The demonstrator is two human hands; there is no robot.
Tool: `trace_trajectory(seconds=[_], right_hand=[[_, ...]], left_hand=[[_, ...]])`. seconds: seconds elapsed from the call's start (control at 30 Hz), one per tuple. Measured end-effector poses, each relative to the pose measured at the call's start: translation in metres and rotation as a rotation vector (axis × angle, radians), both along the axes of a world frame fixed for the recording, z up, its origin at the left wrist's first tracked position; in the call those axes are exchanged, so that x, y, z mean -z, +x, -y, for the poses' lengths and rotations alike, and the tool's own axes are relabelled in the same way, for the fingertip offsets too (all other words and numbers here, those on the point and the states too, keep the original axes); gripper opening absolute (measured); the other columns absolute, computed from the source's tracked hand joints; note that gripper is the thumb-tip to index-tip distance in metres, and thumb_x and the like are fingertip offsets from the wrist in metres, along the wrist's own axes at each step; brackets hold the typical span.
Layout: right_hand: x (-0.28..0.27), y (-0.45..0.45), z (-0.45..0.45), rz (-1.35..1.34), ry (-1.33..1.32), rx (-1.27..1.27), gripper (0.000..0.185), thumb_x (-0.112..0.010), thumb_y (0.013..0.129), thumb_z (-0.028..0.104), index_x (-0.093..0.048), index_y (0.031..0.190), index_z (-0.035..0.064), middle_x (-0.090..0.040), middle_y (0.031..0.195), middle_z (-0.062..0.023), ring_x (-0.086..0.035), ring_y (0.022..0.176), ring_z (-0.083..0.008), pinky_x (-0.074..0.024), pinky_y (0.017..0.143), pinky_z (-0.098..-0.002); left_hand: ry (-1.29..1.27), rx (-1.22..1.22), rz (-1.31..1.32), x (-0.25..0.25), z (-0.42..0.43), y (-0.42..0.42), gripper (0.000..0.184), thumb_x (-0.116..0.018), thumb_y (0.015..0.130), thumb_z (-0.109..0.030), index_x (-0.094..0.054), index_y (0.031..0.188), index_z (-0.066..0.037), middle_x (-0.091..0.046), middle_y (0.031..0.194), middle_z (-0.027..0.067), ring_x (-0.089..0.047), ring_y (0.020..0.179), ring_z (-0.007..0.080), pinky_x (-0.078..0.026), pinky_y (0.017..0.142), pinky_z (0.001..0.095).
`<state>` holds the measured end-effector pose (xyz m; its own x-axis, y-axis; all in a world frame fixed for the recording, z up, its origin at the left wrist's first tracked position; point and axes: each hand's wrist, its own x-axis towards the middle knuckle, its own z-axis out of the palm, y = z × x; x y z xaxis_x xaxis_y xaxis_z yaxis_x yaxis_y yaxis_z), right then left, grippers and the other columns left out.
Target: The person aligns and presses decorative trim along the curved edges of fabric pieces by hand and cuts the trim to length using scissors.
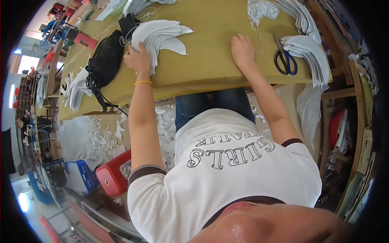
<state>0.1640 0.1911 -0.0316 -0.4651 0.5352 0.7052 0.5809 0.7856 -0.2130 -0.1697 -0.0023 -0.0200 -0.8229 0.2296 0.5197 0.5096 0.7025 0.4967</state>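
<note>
My left hand is at the near left edge of a fanned stack of white curved cut pieces, thumb over it and fingers round its side. My right hand rests on the yellow-brown table cover with its fingers curled under; whatever is in them is hidden. A white thread runs from a clear plastic-wrapped bundle down beside that hand. Scissors with dark blue handles lie to its right, blades slightly apart.
More white stacks lie at the table's right edge and at its left corner. A black bag with cords and a red bottle are on the left. Below stand a red stool and a blue basket.
</note>
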Motion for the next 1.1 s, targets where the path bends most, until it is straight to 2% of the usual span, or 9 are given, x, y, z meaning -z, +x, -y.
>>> trace_trajectory(seconds=[0.2, 0.37, 0.47, 0.57, 0.67, 0.7, 0.83, 1.03, 1.1], right_hand=[[0.009, 0.000, -0.004, -0.018, 0.003, 0.006, 0.010, -0.055, 0.082, 0.006, -0.064, 0.081, 0.0032, -0.062, 0.088, -0.0136, -0.060, 0.090, -0.0324, -0.0514, 0.077, -0.0455], [0.009, 0.004, -0.004, -0.014, -0.059, 0.014, 0.010, -0.054, 0.081, 0.007, -0.063, 0.081, 0.0028, -0.063, 0.088, -0.0142, -0.061, 0.091, -0.0329, -0.0516, 0.077, -0.0450], [0.007, 0.004, -0.003, 0.004, -0.085, 0.036, 0.010, -0.055, 0.084, 0.008, -0.062, 0.081, 0.0024, -0.063, 0.091, -0.0143, -0.061, 0.091, -0.0340, -0.0514, 0.077, -0.0452], [0.004, 0.003, -0.003, -0.078, -0.144, 0.048, 0.012, -0.056, 0.088, 0.012, -0.063, 0.085, 0.0025, -0.065, 0.089, -0.0149, -0.063, 0.088, -0.0340, -0.0508, 0.077, -0.0459], [-0.002, 0.006, -0.004, -0.334, -0.373, -0.037, 0.014, -0.059, 0.091, 0.017, -0.062, 0.090, 0.0026, -0.066, 0.085, -0.0157, -0.063, 0.083, -0.0350, -0.0500, 0.074, -0.0485], [-0.004, 0.006, -0.002, -0.444, -0.562, -0.009, 0.015, -0.061, 0.093, 0.017, -0.063, 0.096, 0.0027, -0.066, 0.079, -0.0141, -0.065, 0.075, -0.0290, -0.0508, 0.068, -0.0431], [0.003, 0.016, -0.018, -0.923, -0.727, -0.171, 0.015, -0.061, 0.094, 0.015, -0.063, 0.101, 0.0015, -0.067, 0.082, -0.0081, -0.063, 0.072, -0.0149, -0.0498, 0.065, -0.0314], [-0.047, 0.053, -0.030, -0.926, -0.406, -0.079, 0.018, -0.059, 0.097, 0.014, -0.067, 0.109, 0.0028, -0.066, 0.084, -0.0025, -0.056, 0.072, -0.0067, -0.0457, 0.064, -0.0233], [-0.064, 0.065, -0.031, -0.532, -0.408, -0.071, 0.021, -0.060, 0.096, 0.017, -0.068, 0.113, 0.0087, -0.068, 0.088, -0.0047, -0.059, 0.070, -0.0120, -0.0477, 0.065, -0.0269]], left_hand=[[-0.026, -0.036, -0.039, -0.003, 0.002, 0.005, 0.068, -0.063, 0.086, -0.055, -0.059, 0.129, -0.002, -0.054, 0.121, 0.0234, -0.049, 0.114, 0.0408, -0.040, 0.097, 0.0489], [0.019, -0.106, -0.310, -0.010, 0.005, 0.027, 0.063, -0.076, 0.077, -0.045, -0.061, 0.123, -0.005, -0.058, 0.118, 0.0126, -0.049, 0.113, 0.0356, -0.037, 0.096, 0.0511], [0.092, -0.018, -0.294, -0.011, 0.004, 0.023, 0.061, -0.079, 0.076, -0.039, -0.060, 0.123, -0.004, -0.060, 0.120, 0.0156, -0.049, 0.116, 0.0356, -0.034, 0.100, 0.0502], [0.085, 0.006, -0.176, -0.041, 0.007, 0.042, 0.057, -0.081, 0.077, -0.027, -0.059, 0.122, -0.001, -0.064, 0.116, 0.0176, -0.057, 0.109, 0.0316, -0.041, 0.096, 0.0462], [0.396, 0.393, 0.160, -0.046, 0.018, 0.002, 0.052, -0.078, 0.082, -0.016, -0.056, 0.125, 0.003, -0.068, 0.109, 0.0175, -0.066, 0.097, 0.0260, -0.051, 0.084, 0.0365], [0.579, 0.527, 0.245, -0.052, 0.019, 0.007, 0.046, -0.073, 0.087, -0.006, -0.054, 0.127, 0.006, -0.069, 0.102, 0.0149, -0.068, 0.087, 0.0189, -0.054, 0.072, 0.0275], [0.997, 0.749, 0.633, -0.104, 0.024, 0.079, 0.040, -0.067, 0.091, -0.002, -0.054, 0.128, 0.006, -0.069, 0.098, 0.0123, -0.066, 0.087, 0.0145, -0.052, 0.072, 0.0254], [0.213, 0.757, 0.519, -0.046, -0.007, 0.169, 0.046, -0.073, 0.085, -0.008, -0.057, 0.128, -0.001, -0.067, 0.095, 0.0094, -0.064, 0.081, 0.0178, -0.051, 0.068, 0.0308], [0.044, 0.764, 0.064, -0.026, -0.007, 0.182, 0.048, -0.075, 0.081, -0.010, -0.059, 0.126, -0.004, -0.066, 0.098, 0.0124, -0.063, 0.085, 0.0247, -0.050, 0.073, 0.0369]])
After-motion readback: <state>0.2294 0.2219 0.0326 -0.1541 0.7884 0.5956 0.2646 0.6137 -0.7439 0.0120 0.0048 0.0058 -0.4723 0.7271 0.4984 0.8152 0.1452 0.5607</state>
